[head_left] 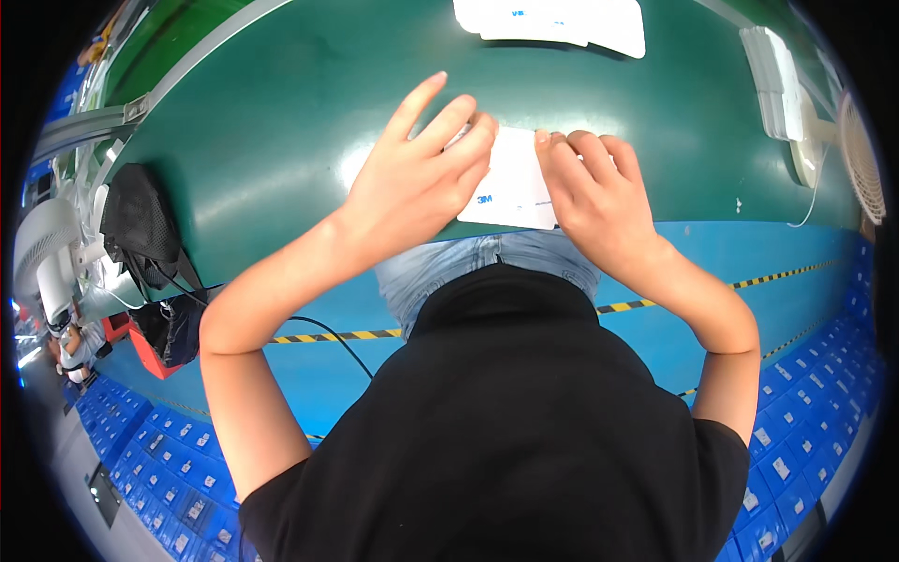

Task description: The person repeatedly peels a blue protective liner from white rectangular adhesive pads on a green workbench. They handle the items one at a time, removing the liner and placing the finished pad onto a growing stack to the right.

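Note:
A white, flat card (517, 183) with small blue print lies at the near edge of the green table, between my hands. My left hand (421, 164) is over the card's left side. Its outer fingers are raised and spread, while the nearer fingers curl down onto the card; the thumb is hidden beneath the hand. At the card's upper right corner, my right hand (595, 178) pinches the edge between thumb and forefinger, its other fingers bent.
More white cards (562, 23) lie overlapped at the table's (281, 122) far side. A stack of white pieces (773, 84) and a white fan (857, 159) stand at right. On the left are a black mesh bag (140, 225) and another fan (47, 248). Blue bins (169, 468) line the floor behind.

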The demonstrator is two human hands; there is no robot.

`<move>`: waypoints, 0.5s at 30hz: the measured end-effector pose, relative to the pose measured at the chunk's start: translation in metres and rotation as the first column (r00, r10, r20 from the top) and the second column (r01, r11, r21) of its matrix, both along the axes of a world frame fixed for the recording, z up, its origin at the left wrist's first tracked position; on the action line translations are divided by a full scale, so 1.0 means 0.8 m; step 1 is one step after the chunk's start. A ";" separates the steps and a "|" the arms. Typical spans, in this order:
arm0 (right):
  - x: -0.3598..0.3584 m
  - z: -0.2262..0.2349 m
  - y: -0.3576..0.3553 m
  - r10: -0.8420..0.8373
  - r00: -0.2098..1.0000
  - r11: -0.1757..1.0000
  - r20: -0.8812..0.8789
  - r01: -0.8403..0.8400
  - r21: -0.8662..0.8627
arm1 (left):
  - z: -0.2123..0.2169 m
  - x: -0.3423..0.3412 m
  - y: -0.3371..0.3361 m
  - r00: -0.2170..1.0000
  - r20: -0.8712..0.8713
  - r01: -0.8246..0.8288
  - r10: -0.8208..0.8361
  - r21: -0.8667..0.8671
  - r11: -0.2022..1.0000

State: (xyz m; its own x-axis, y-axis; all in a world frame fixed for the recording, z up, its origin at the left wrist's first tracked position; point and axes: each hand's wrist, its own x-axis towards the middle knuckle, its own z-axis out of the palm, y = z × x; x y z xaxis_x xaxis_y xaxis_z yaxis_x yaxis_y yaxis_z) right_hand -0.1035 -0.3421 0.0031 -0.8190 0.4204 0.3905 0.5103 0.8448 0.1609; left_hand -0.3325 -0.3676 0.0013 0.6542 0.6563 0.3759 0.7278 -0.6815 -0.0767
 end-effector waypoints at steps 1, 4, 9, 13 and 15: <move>0.000 -0.002 -0.002 -0.010 1.000 1.000 -0.021 0.010 -0.010 | 0.001 0.003 -0.006 1.000 0.002 -0.030 0.031 -0.044 0.999; 0.001 -0.007 0.000 -0.035 0.996 0.999 -0.077 0.032 -0.042 | -0.005 0.013 -0.015 0.989 0.098 -0.104 0.110 -0.062 0.993; 0.000 -0.014 0.001 -0.040 0.992 0.999 -0.124 0.041 0.004 | -0.013 0.012 -0.016 0.965 0.211 -0.139 0.158 -0.100 0.985; 0.000 -0.002 0.013 -0.030 0.995 1.000 -0.096 0.029 -0.012 | -0.014 0.014 -0.014 0.961 0.225 -0.143 0.159 -0.086 0.986; -0.007 0.008 0.018 -0.064 0.992 0.997 -0.109 0.059 -0.050 | -0.014 0.013 -0.015 0.960 0.223 -0.150 0.166 -0.085 0.985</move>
